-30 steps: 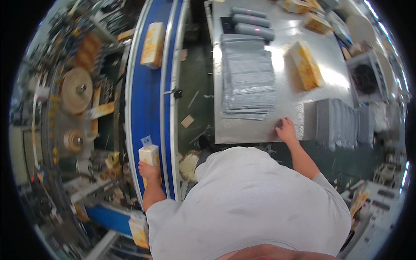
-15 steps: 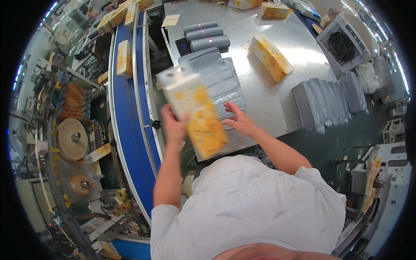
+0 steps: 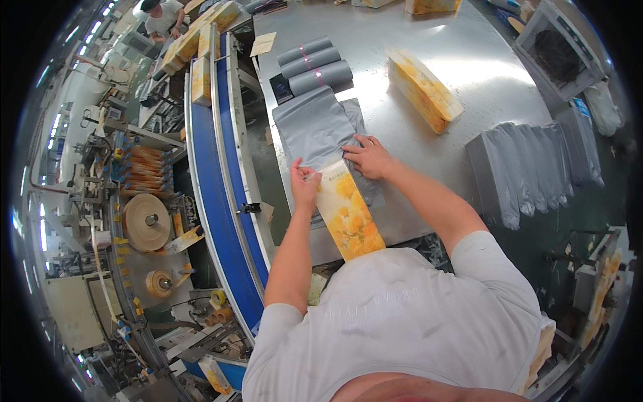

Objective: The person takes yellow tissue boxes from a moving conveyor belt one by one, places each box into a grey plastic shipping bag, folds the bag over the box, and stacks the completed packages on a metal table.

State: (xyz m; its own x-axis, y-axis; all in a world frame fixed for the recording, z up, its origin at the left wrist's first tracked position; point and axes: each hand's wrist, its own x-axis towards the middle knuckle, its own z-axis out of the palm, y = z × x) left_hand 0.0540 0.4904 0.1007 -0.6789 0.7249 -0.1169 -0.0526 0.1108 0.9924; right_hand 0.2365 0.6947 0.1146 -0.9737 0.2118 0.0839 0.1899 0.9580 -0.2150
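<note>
A long white package with yellow flower print (image 3: 351,218) lies at the table's near edge, one end against my shirt. Its far end meets the near edge of a grey plastic bag (image 3: 311,124) on top of a small pile; whether that end is inside the bag is hard to make out. My left hand (image 3: 305,187) is beside the package's far left corner, thumb and fingers closed on the bag's edge. On the other side, my right hand (image 3: 370,157) grips the bag's right edge, its fingertips bent over the grey film.
Grey rolls (image 3: 315,63) and a small dark box (image 3: 280,87) lie beyond the bags. Another flowered package (image 3: 423,90) stands right of them. Grey bag stacks (image 3: 512,167) overhang the right edge. A blue conveyor (image 3: 213,167) runs along the left; a co-worker (image 3: 161,19) is far left.
The package has come down from the air above the table to the bag pile, its far end at the bag. My left hand has left its side; both hands are now at the bag's edges.
</note>
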